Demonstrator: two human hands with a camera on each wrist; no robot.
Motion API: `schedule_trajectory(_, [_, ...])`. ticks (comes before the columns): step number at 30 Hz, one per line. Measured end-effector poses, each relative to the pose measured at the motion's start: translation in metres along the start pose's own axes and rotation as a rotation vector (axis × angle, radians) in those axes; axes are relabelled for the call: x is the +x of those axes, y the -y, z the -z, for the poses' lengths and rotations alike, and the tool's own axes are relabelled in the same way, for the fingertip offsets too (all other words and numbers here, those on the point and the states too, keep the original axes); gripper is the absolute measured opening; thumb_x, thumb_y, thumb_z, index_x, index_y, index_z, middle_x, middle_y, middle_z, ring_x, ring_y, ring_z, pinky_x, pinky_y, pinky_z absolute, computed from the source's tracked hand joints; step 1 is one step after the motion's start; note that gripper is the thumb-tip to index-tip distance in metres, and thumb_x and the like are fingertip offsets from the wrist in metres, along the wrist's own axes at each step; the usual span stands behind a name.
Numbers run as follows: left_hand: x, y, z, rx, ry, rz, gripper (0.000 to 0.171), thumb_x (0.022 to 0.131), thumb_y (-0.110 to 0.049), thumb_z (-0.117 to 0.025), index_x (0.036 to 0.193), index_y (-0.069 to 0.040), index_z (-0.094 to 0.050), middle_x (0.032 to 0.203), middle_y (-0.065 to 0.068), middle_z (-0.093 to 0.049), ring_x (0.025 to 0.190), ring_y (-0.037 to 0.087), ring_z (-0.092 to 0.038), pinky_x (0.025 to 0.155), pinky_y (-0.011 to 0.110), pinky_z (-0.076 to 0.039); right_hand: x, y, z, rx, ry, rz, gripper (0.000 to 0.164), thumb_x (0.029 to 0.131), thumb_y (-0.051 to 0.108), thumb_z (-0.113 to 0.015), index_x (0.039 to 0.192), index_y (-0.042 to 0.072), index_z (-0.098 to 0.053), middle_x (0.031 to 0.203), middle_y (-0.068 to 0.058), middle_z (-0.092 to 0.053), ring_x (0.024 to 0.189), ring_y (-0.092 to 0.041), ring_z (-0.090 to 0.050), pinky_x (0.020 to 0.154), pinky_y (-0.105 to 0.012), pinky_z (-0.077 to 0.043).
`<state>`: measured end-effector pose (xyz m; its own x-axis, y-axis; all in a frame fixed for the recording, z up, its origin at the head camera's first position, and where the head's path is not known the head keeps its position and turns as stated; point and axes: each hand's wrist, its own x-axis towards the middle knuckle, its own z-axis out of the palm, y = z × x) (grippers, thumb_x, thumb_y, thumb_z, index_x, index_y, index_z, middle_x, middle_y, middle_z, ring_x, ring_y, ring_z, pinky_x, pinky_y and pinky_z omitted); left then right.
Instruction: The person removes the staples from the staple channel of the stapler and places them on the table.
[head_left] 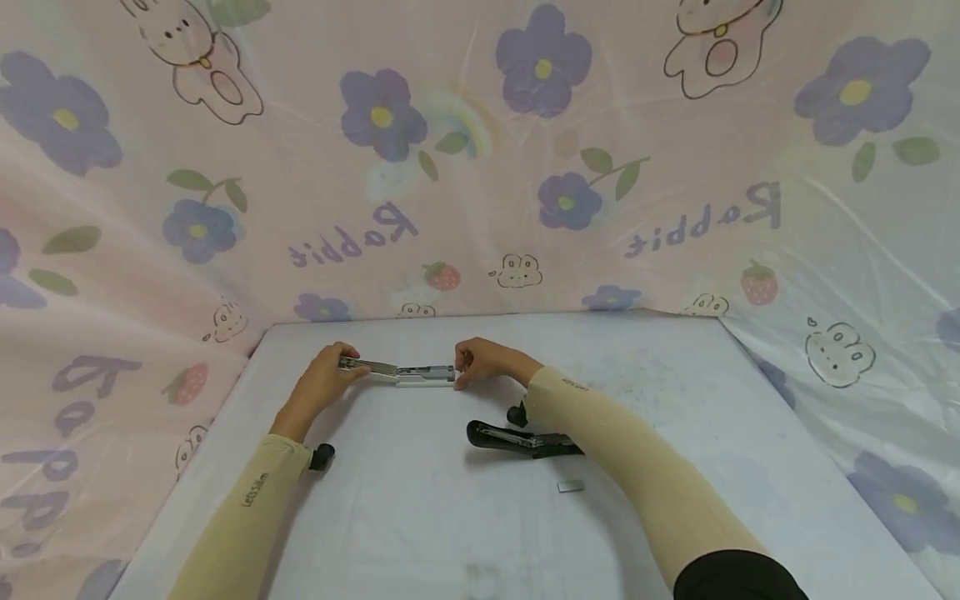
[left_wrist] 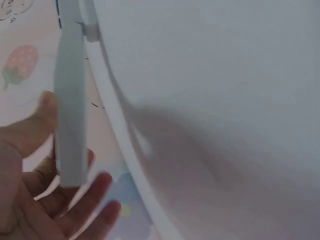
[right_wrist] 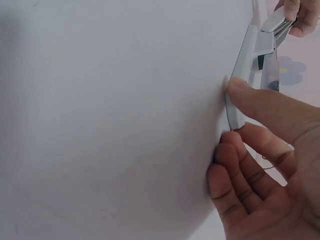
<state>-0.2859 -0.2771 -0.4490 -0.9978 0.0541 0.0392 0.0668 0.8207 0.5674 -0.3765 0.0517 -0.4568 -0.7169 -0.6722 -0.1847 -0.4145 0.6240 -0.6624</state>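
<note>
A white stapler point(head_left: 425, 383) is spread wide open between my two hands, its metal inner parts facing up in the head view. My left hand point(head_left: 324, 385) grips its left arm between thumb and fingers; the left wrist view shows the smooth pale outside of that arm point(left_wrist: 71, 115). At the other end, my right hand point(head_left: 489, 362) pinches the right arm, with the thumb along its side in the right wrist view and the other fingers curled near its tip. Nearer to me, a black stapler point(head_left: 501, 438) lies opened out on the table, partly hidden by my right forearm.
A small grey strip point(head_left: 570, 486), looking like a row of staples, lies on the white table point(head_left: 405, 525) in front of the black stapler. Patterned cloth point(head_left: 480, 183) hangs along the table's back and sides.
</note>
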Motion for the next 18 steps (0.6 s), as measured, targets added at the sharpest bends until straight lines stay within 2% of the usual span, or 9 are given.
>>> schedule_trajectory(3, [-0.002,-0.008,-0.003,0.033,-0.04,-0.018,0.049,0.105,-0.025,-0.073,0.139,0.005,-0.056,0.142,0.031,-0.054,0.133,0.051,-0.052,0.109,0.065,-0.044,-0.001,0.0,-0.001,-0.002,-0.003,-0.007,0.028,0.089,0.016,-0.09,0.099,0.007,-0.065,0.088,-0.001,-0.061,0.082,-0.014,-0.053,0.074,-0.028,-0.043])
schedule_trajectory(8, [-0.003,-0.026,-0.009,0.101,-0.09,-0.095,0.051,0.101,-0.015,-0.077,0.144,0.003,-0.056,0.145,0.028,-0.055,0.135,0.05,-0.052,0.106,0.064,-0.048,0.0,0.0,0.0,-0.002,-0.009,-0.014,0.028,0.089,0.016,-0.09,0.098,0.007,-0.065,0.088,0.0,-0.06,0.082,-0.014,-0.053,0.074,-0.027,-0.043])
schedule_trajectory(14, [0.0,-0.043,-0.022,0.115,-0.061,-0.146,0.041,0.102,-0.021,-0.077,0.137,-0.004,-0.064,0.148,0.024,-0.056,0.139,0.049,-0.05,0.11,0.066,-0.045,0.0,0.001,0.0,-0.001,-0.008,0.0,0.028,0.089,0.016,-0.09,0.097,0.008,-0.064,0.088,0.0,-0.06,0.081,-0.013,-0.052,0.074,-0.026,-0.043])
schedule_trajectory(18, [0.007,-0.051,-0.032,0.114,-0.008,-0.184,0.034,0.103,-0.025,-0.077,0.13,-0.007,-0.07,0.141,0.02,-0.062,0.129,0.043,-0.058,0.108,0.062,-0.048,-0.001,0.001,0.0,0.004,-0.009,-0.002,0.028,0.089,0.015,-0.09,0.097,0.007,-0.064,0.088,0.0,-0.06,0.082,-0.013,-0.052,0.073,-0.026,-0.043])
